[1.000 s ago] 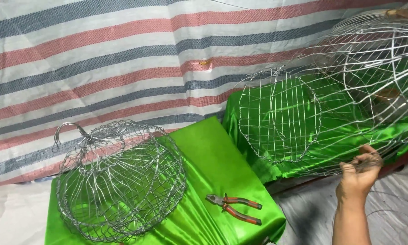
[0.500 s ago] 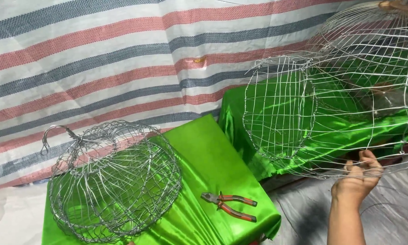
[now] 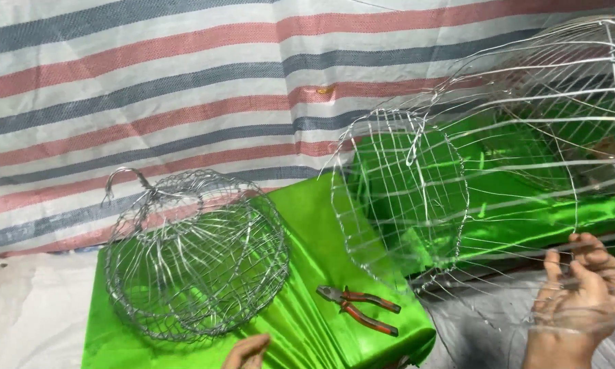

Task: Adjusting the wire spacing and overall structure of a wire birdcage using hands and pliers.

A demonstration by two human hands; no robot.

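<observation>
Right hand (image 3: 581, 290) at the lower right, fingers curled around the bottom wires of a large wire frame (image 3: 499, 157), gripping it and holding it up off the green cloth (image 3: 307, 225). Frame tilted, its rounded end hanging over the cloth's right edge, filling the upper right of the view. Left hand (image 3: 247, 352) barely visible at the bottom edge, fingertips loosely bent, holding nothing, near the cloth's front edge. Round wire basket (image 3: 194, 256) with a hooked handle resting on the cloth's left part. Red-handled pliers (image 3: 358, 309) lying near the front right corner. Striped tarp (image 3: 184, 82) hanging behind.
</observation>
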